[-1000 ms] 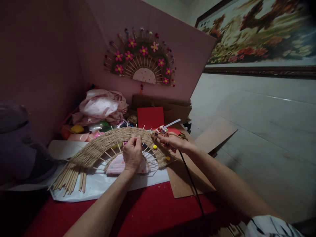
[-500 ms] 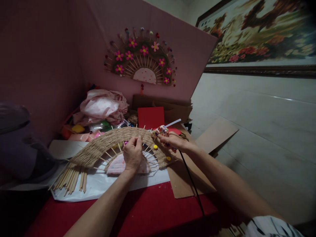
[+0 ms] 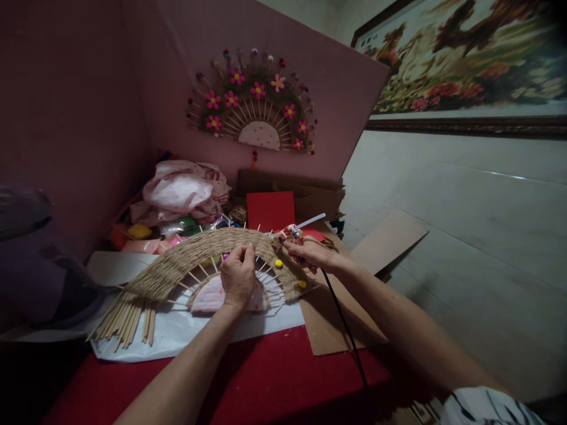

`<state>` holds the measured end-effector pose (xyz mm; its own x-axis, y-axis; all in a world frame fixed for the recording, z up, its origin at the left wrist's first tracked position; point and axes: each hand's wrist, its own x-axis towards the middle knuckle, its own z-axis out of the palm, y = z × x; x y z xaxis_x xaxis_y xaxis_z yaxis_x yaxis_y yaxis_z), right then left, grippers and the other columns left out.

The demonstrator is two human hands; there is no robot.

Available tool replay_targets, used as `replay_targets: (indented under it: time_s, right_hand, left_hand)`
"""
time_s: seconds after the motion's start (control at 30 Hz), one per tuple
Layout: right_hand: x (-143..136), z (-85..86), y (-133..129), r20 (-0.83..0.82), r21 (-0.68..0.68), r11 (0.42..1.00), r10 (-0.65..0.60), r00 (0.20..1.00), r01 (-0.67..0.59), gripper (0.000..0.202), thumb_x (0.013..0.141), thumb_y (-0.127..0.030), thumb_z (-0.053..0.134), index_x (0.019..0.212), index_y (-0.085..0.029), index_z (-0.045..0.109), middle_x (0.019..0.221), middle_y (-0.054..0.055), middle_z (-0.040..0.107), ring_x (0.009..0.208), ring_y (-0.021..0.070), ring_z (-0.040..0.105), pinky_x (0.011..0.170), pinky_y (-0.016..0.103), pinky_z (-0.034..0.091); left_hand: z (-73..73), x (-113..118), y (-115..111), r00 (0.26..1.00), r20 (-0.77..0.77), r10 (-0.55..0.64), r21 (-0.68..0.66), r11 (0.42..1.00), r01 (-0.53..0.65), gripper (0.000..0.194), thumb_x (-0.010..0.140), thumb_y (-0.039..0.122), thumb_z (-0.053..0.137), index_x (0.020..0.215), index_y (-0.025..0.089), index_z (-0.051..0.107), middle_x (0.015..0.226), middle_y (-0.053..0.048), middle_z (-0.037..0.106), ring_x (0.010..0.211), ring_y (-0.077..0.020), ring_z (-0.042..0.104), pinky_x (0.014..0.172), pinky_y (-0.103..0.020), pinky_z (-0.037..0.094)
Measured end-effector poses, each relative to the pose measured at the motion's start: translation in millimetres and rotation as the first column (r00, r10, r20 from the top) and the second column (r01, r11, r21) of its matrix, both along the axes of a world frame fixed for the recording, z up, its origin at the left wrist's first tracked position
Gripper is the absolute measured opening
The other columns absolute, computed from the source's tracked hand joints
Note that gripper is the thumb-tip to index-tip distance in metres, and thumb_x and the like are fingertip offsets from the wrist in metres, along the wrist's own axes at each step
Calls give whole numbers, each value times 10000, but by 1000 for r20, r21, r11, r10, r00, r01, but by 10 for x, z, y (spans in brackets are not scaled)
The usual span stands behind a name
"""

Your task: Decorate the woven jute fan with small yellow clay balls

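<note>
My right hand (image 3: 312, 251) grips a hot glue gun (image 3: 290, 234) with a colourful patterned body. A pale glue stick (image 3: 310, 221) pokes out of it, and a black cord (image 3: 343, 316) trails down. Beneath it lies a fan-shaped piece woven of brown cord over sticks (image 3: 195, 254), its half-round centre (image 3: 208, 297) covered in pink dotted cloth. Two yellow dots, one a yellow button-like piece (image 3: 279, 264), sit on its right side. My left hand (image 3: 239, 274) is closed in a pinch above the fan's middle; whatever its fingertips hold is hidden.
Loose wooden sticks (image 3: 128, 324) lie at left on white sheeting (image 3: 133, 352). Behind are bundled pink cloth (image 3: 186, 189), red card (image 3: 270, 211) and brown cardboard (image 3: 301, 192). A finished-looking flowered fan (image 3: 259, 109) hangs on a pink board. Cardboard (image 3: 341, 336) lies at right on the red tabletop (image 3: 266, 366).
</note>
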<state>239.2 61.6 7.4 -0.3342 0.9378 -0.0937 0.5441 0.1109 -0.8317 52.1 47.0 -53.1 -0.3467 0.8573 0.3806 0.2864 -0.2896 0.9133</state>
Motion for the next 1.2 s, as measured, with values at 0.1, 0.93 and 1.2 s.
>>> replay_targets:
  time_s: [0.1, 0.93, 1.2]
  right_hand:
    - [-4, 5, -5, -6, 2, 1000, 6, 1000, -6, 519, 765, -666, 496, 593, -182, 422, 492, -39, 386, 367, 60, 349, 290, 189, 285]
    - [4, 10, -10, 36, -12, 999, -34, 999, 35, 564, 737, -716, 479, 653, -158, 490, 545, -25, 406, 409, 66, 396, 289, 170, 316]
    - [14, -19, 3, 12, -12, 997, -76, 997, 76, 578, 740, -723, 471, 717, -149, 535, 504, -40, 397, 379, 61, 372, 280, 176, 322]
  left_hand:
    - [1, 0, -1, 1000, 0, 0, 0, 1000, 0, 327, 823, 418, 476, 608, 188, 566, 515, 16, 542, 518, -117, 489, 557, -223, 367]
    - [22, 5, -18, 1000, 1, -12, 3, 1000, 12, 341, 823, 423, 479, 577, 194, 537, 506, 20, 527, 511, -117, 475, 555, -230, 361]
    - [23, 3, -19, 1000, -5, -12, -1, 1000, 12, 334, 823, 420, 481, 585, 193, 543, 512, 18, 534, 513, -119, 482, 559, -230, 365]
